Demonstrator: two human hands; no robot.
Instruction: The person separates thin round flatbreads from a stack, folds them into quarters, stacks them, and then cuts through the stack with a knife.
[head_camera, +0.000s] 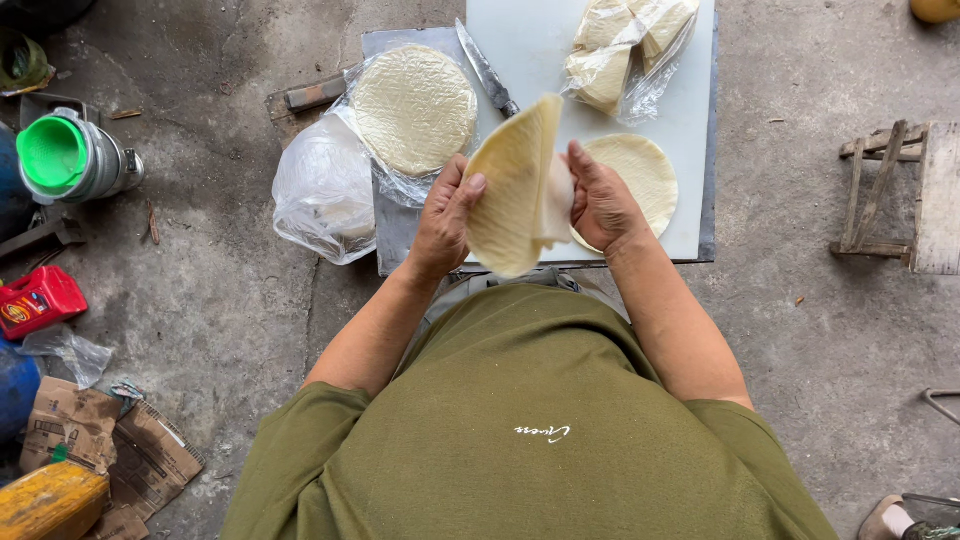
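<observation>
I see left hand (445, 215) and right hand (600, 200) both clamped on a pale round wrapper stack (510, 190), held up above the white board (530, 50) | thin sheet peeling at its right edge | one wrapper (640, 170) flat on board | knife (487, 72) beside bagged wrappers (415, 108)

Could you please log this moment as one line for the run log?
left hand: holds round wrapper stack | right hand: peeling one sheet | white board: knife, flat wrapper
</observation>
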